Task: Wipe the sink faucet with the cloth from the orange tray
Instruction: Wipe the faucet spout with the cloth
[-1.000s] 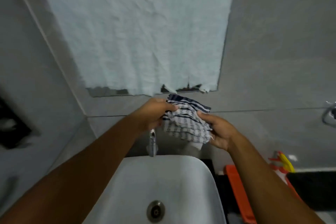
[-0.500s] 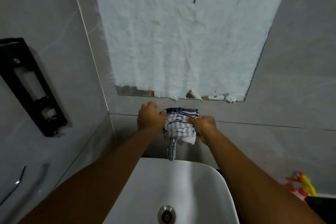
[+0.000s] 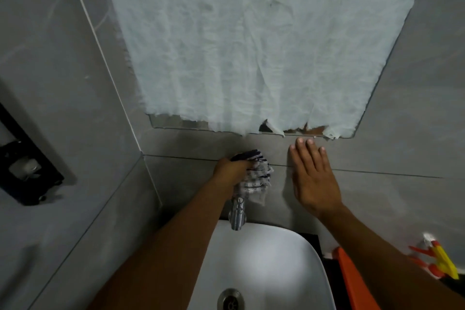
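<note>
My left hand (image 3: pixel 230 171) grips a blue-and-white striped cloth (image 3: pixel 256 178) and presses it over the top of the chrome faucet (image 3: pixel 237 214). Only the faucet's spout shows below the cloth, above the white sink (image 3: pixel 289 259). My right hand (image 3: pixel 313 178) is flat with fingers spread against the grey wall tile, to the right of the cloth and apart from it. An edge of the orange tray (image 3: pixel 352 282) shows at the sink's right, partly behind my right forearm.
A mirror covered in crumpled white paper (image 3: pixel 251 45) hangs on the wall above the faucet. A black holder (image 3: pixel 22 168) is mounted on the left wall. Red and yellow items (image 3: pixel 437 262) lie at the far right. The sink drain (image 3: pixel 231 299) is near the bottom edge.
My right hand let go of the cloth and moved right onto the wall with fingers spread. My left hand now holds the cloth alone on the faucet.
</note>
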`<state>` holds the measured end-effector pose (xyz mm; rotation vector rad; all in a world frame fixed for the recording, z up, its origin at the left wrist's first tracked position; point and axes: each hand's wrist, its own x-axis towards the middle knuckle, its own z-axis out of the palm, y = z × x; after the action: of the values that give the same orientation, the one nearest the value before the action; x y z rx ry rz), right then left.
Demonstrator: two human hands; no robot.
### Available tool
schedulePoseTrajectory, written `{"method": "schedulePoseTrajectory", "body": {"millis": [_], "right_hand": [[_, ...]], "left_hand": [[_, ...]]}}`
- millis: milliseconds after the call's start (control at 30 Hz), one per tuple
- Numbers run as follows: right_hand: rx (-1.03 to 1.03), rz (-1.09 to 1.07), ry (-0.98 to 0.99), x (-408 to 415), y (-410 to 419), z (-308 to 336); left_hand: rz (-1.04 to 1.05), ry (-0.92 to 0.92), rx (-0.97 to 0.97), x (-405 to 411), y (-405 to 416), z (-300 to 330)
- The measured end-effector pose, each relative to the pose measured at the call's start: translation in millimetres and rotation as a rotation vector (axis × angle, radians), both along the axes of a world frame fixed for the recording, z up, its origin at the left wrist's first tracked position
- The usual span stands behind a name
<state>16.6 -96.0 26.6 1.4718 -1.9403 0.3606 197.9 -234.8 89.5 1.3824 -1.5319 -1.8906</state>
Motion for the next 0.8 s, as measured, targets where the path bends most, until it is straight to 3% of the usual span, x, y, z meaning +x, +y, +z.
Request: {"method": "schedulePoseTrajectory", "body": {"millis": [100,200,267,367,400,433,500,567,633,700,800], "right_hand": [[-0.034,-0.011,0.054,-8,-11,-15],[-0.064,-0.010,0.085,-16,-19,-23],[-0.085,0.003,0.089,-19,-22,-26],[-0.131,0.014,0.100,-18,-26,-29],[-0.146,0.018,0.101,-18,-28,-30],[-0.157,0.024,0.097,-18,-28,-31],[-0.154,0.035,0.082,-18,-27,-31],[-0.123,0.032,0.061,-17,-23,-28],[-0.089,0.021,0.041,-12,-20,-23],[-0.050,-0.007,0.015,-8,-18,-18],[0.022,-0.037,-0.028,-2,-15,-12]], "left_hand": [[-0.092,0.143,0.318,11,-2,-4],[-0.075,0.156,0.342,5,-7,-5],[-0.049,-0.051,0.064,-8,-2,-6],[-0.100,-0.568,-0.596,-22,19,-6],[-0.112,-0.605,-0.648,-23,21,-3],[-0.097,-0.541,-0.557,-23,18,-2],[-0.034,-0.283,-0.201,-18,9,2],[-0.117,-0.139,0.108,-12,5,10],[-0.170,-0.061,0.222,-8,5,12],[-0.112,-0.072,0.169,-9,8,10],[0.037,-0.271,-0.243,-3,26,-6]]}}
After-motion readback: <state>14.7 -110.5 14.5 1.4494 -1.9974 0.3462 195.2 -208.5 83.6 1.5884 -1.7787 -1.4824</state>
